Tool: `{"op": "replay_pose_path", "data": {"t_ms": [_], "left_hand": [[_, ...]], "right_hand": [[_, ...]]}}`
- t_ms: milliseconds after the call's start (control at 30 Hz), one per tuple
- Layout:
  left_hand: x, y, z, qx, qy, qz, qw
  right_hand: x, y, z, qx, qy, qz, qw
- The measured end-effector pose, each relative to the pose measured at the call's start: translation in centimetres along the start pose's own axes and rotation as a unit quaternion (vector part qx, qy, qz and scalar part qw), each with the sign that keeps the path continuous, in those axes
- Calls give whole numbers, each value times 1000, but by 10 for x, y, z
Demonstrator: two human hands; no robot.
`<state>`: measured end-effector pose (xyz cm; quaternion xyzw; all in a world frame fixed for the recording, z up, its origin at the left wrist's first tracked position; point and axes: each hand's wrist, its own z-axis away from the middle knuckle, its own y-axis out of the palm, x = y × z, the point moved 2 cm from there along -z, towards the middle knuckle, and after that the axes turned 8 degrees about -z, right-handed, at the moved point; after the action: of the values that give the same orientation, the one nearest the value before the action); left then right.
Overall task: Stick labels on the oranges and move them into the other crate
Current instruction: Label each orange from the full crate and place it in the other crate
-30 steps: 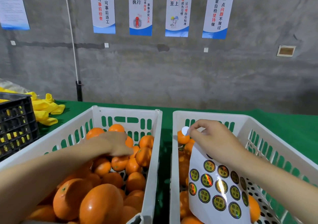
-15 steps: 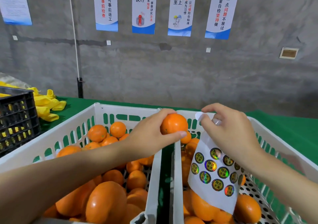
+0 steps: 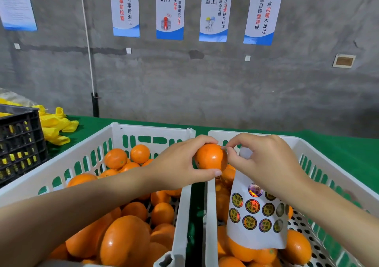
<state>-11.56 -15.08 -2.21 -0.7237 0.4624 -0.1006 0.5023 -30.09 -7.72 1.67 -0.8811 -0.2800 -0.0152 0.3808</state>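
A second ago the person's left hand (image 3: 180,164) was still digging in the left crate (image 3: 151,131), now it's got one orange (image 3: 211,157) lifted out, fingers and thumb curled round it, right over the gap between the two crate rims. The right hand (image 3: 266,164) has swung in and is pinching at the orange's top right edge, with the sticker sheet (image 3: 256,215) dangling from that same hand over the right crate (image 3: 210,225). Honestly the label itself is too tiny to make out, it's probably going on right now. So sticking is underway, drop-in comes next
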Motion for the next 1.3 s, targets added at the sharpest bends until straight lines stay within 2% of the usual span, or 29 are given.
{"op": "replay_pose_path", "data": {"t_ms": [167,467,567,667,733,833,900,1000,1133,1233,1300], "left_hand": [[2,1,1,-1,-11,4,1000],[1,1,1,-4,-24,46,999],[0,2,2,-1,-33,55,998],[0,2,4,4,-49,58,997],[-1,1,4,12,-52,58,997],[-5,0,3,11,-50,51,997],[-11,2,3,16,-54,75,996],[-23,6,2,67,-44,117,990],[-35,2,0,144,22,39,989],[-38,-1,3,139,42,26,989],[-40,1,4,124,24,79,989]], "right_hand": [[5,4,3,60,-5,-16,998],[2,0,3,58,-17,-65,996],[-1,-1,1,105,13,-84,991],[3,0,3,145,-4,-86,986],[3,-1,2,133,2,-91,987],[-6,-7,-4,59,39,-140,988],[-9,-11,-8,9,53,-199,978],[-7,-11,-11,-25,89,-291,952],[-10,-7,-12,-38,121,-297,946],[-17,0,-10,-13,144,-287,947],[-22,3,-9,-10,158,-291,944]]}}
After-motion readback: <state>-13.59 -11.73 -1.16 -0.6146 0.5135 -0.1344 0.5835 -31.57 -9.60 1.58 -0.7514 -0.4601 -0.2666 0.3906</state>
